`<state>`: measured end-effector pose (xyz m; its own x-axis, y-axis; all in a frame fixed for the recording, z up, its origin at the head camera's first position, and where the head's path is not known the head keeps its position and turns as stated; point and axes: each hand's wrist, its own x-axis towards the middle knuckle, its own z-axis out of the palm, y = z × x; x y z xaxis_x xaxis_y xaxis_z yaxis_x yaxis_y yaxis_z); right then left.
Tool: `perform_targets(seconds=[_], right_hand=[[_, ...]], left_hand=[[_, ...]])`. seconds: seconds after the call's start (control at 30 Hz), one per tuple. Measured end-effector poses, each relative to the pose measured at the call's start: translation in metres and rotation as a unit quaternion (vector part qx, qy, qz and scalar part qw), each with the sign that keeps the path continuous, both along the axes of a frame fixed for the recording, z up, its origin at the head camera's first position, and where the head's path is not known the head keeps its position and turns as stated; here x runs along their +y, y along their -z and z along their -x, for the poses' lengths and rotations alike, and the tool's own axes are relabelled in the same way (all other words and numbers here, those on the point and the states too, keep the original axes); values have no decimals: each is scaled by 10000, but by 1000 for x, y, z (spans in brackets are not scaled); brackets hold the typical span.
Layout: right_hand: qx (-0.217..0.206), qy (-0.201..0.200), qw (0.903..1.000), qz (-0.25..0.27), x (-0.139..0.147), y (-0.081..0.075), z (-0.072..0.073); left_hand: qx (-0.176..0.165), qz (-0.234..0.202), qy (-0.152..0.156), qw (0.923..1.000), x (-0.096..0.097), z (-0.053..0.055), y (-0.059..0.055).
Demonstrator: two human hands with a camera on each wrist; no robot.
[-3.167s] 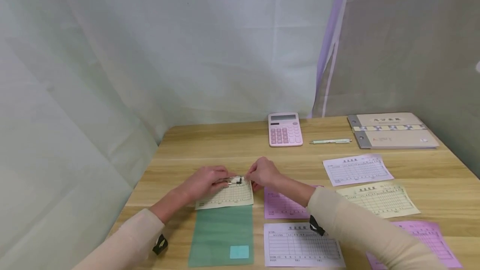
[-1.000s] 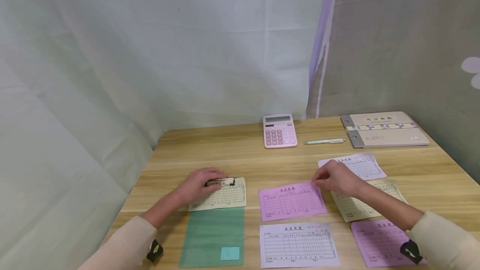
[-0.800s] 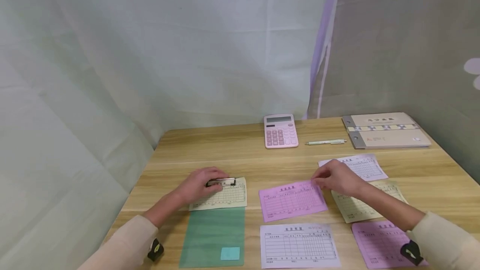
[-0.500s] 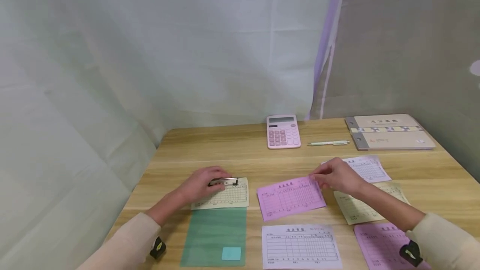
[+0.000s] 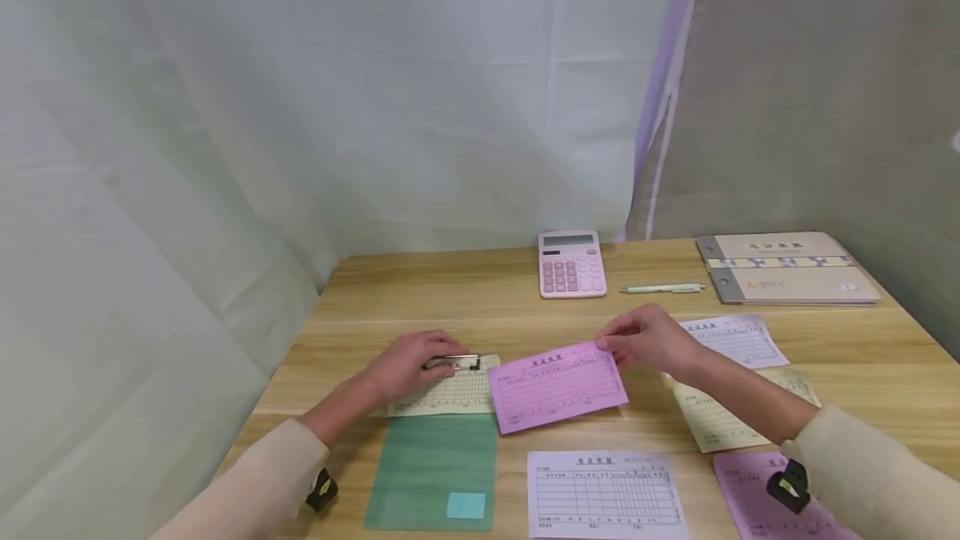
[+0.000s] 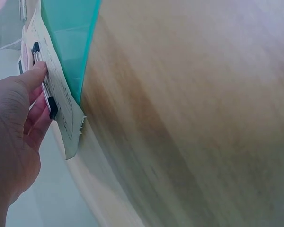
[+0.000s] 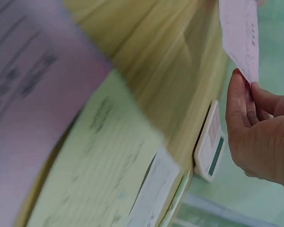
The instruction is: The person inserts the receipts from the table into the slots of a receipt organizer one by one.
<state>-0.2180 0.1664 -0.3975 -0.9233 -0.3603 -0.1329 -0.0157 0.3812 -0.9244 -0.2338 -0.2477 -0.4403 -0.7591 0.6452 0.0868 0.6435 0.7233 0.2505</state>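
My left hand pinches the metal clip of a green see-through clipboard, thumb in front and fingers behind in the left wrist view. A pale yellow receipt slip lies across the clipboard's top, its upper edge at the clip. My right hand pinches the upper right corner of a pink receipt slip between thumb and fingers. In the head view this slip is tilted, and its left end overlaps the yellow slip's right edge. The right wrist view shows the pink slip hanging from the fingertips.
A white receipt lies at the front. To the right are a yellow receipt, a white one and a pink one. A calculator, a pen and a ledger folder line the back.
My right hand went from the clip's right side to the pink receipt, took its corner, and has lifted and drawn it left toward the clipboard. The left hand stays at the clip.
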Motion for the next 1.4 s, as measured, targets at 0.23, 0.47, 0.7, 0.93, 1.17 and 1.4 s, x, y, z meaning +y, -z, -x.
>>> perform_targets(seconds=[0.23, 0.47, 0.7, 0.93, 1.17, 1.4], right_hand=[[-555, 171, 9976, 369, -37, -1, 9], [-837, 241, 9945, 580, -77, 10, 14], [-857, 90, 9958, 296, -109, 21, 14], [-868, 29, 9960, 227, -134, 25, 8], [-727, 3, 9972, 157, -150, 26, 10], [-318, 15, 9995, -38, -157, 29, 11]], left_hand=[[-139, 109, -55, 9998, 2, 2, -4], [-250, 160, -87, 9995, 2, 5, -6], [-504, -43, 132, 9986, 5, 13, -14], [-791, -48, 359, 9962, 5, 18, -20], [-912, 50, 285, 9954, 7, 17, -23], [-887, 218, 168, 9957, 8, 15, -23]])
